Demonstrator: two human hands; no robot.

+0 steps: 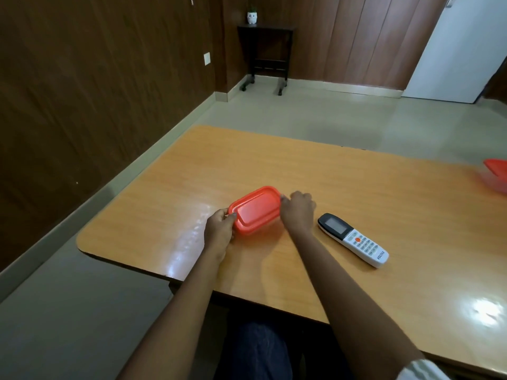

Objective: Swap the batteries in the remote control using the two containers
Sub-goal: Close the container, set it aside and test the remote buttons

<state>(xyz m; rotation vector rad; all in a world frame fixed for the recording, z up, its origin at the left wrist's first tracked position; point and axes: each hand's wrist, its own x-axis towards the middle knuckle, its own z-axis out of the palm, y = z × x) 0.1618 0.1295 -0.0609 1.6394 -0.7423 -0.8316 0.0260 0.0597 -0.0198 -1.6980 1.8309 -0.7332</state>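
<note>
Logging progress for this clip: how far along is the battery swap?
Done: nothing visible yet. In hand: left hand and right hand grip the ends of the near container, not yet unlidded. Left: open it, open the remote, which lies face up and untouched, do the swap, and use the second container at the right edge.

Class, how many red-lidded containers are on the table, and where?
2. The near container, lid on, is held between the left hand and right hand. The far container is cut off at the right edge; more may lie outside view.
</note>
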